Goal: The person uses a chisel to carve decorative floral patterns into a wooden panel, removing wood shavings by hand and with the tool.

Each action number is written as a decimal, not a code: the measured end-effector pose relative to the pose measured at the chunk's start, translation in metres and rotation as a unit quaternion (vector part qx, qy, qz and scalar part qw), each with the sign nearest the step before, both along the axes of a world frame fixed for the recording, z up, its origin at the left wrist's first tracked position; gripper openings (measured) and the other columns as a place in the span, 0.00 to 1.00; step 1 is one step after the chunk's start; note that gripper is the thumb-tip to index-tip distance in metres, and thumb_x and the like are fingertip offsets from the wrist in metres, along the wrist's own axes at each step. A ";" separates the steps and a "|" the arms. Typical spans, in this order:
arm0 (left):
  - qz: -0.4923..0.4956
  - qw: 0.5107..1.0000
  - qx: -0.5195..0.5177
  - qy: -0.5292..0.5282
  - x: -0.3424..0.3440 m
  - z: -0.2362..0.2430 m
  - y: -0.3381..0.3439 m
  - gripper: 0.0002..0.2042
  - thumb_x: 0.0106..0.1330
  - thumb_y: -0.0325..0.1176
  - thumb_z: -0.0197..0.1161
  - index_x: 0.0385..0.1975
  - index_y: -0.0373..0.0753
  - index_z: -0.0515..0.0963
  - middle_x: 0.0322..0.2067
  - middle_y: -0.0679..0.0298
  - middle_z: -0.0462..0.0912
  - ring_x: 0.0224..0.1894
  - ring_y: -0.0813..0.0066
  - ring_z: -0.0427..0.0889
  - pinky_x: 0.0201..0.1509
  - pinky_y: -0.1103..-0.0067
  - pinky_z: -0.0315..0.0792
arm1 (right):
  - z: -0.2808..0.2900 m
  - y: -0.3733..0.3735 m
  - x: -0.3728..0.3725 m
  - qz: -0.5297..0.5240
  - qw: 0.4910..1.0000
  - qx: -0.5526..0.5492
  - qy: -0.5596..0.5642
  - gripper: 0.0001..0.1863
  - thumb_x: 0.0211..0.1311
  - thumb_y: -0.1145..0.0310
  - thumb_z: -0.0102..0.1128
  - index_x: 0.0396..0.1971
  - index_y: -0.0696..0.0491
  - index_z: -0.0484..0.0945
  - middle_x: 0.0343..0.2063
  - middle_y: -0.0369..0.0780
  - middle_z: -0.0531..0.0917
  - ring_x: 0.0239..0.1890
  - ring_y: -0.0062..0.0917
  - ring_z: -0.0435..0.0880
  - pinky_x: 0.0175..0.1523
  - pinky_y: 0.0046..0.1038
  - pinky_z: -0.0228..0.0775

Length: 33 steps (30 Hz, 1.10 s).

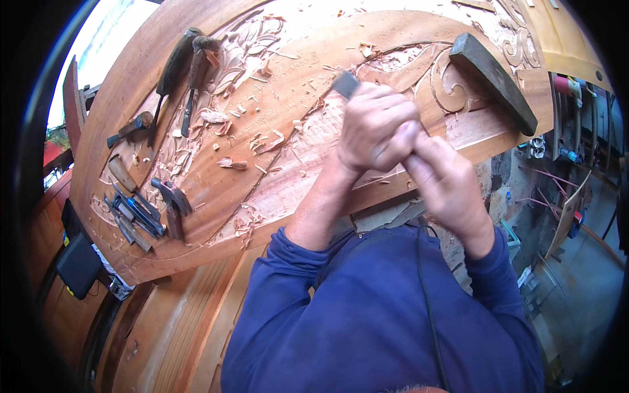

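My left hand [377,128] is closed round a tool with a flat, dark metal end [345,84], likely a chisel, held over the carved wooden panel [308,39]. My right hand [445,183] is closed just below and against the left, on the same tool, whose handle is mostly hidden by my fingers. Pale recessed areas, leaf shapes and scroll carving show on the panel, with curled shavings scattered over it. A heavy dark wooden block [491,82] lies at the panel's right.
Dark-handled gouges [177,62], a small hammer-like tool [173,203] and several more carving tools [134,213] lie on the panel's left. A black case [77,265] sits past its left corner. Wooden boards [164,327] stand below; cluttered offcuts [563,209] are at right.
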<state>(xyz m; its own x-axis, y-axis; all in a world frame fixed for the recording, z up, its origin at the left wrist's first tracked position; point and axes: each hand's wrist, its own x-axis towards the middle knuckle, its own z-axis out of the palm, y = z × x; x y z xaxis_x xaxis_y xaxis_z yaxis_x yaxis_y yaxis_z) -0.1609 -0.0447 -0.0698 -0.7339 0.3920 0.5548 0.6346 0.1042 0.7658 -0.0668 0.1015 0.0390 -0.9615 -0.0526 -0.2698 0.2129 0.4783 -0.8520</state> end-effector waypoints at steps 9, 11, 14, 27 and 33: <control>-0.098 0.992 -0.077 -0.033 0.012 0.001 0.003 0.12 0.64 0.43 0.61 0.21 0.45 0.77 0.18 0.62 0.75 0.22 0.61 0.79 0.28 0.65 0.71 | -0.008 0.000 0.038 -0.171 0.946 -0.190 -0.201 0.23 0.80 0.70 0.57 0.70 0.59 0.75 0.40 0.40 0.89 0.23 0.15 0.79 0.28 0.21 0.73; -0.093 0.993 -0.052 -0.045 0.001 -0.001 0.003 0.12 0.64 0.42 0.61 0.20 0.45 0.78 0.17 0.62 0.74 0.21 0.60 0.78 0.27 0.65 0.71 | 0.000 -0.010 0.029 -0.170 0.949 -0.186 -0.191 0.24 0.82 0.69 0.53 0.73 0.59 0.72 0.36 0.35 0.87 0.23 0.08 0.73 0.27 0.16 0.69; -0.091 0.994 -0.014 -0.063 -0.001 -0.002 0.002 0.13 0.64 0.41 0.60 0.18 0.46 0.78 0.15 0.61 0.73 0.19 0.60 0.78 0.26 0.65 0.70 | 0.021 -0.018 0.013 -0.160 0.945 -0.194 -0.209 0.25 0.82 0.70 0.52 0.73 0.60 0.69 0.37 0.36 0.87 0.21 0.10 0.73 0.27 0.18 0.68; -0.089 0.994 -0.007 -0.068 -0.002 -0.005 0.002 0.10 0.61 0.38 0.60 0.18 0.47 0.78 0.15 0.60 0.74 0.19 0.59 0.78 0.27 0.65 0.72 | -0.002 0.009 0.042 -0.118 0.976 -0.051 0.176 0.21 0.73 0.66 0.45 0.48 0.66 0.83 0.44 0.52 0.87 0.50 0.40 0.85 0.62 0.38 0.73; -0.073 0.995 -0.044 -0.056 0.001 -0.007 0.002 0.14 0.65 0.38 0.53 0.17 0.45 0.75 0.16 0.62 0.74 0.20 0.59 0.77 0.29 0.68 0.70 | -0.019 0.002 0.041 -0.179 0.963 -0.102 0.171 0.22 0.68 0.64 0.42 0.40 0.65 0.83 0.44 0.51 0.86 0.53 0.40 0.84 0.64 0.39 0.70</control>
<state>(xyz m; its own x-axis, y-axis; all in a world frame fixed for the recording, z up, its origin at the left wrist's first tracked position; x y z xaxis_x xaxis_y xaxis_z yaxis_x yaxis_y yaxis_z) -0.1603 -0.0426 -0.0769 -0.7211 0.5418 0.4318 0.5595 0.0878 0.8242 -0.0261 0.1034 0.0197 -0.9586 0.2808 0.0475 0.0228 0.2418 -0.9701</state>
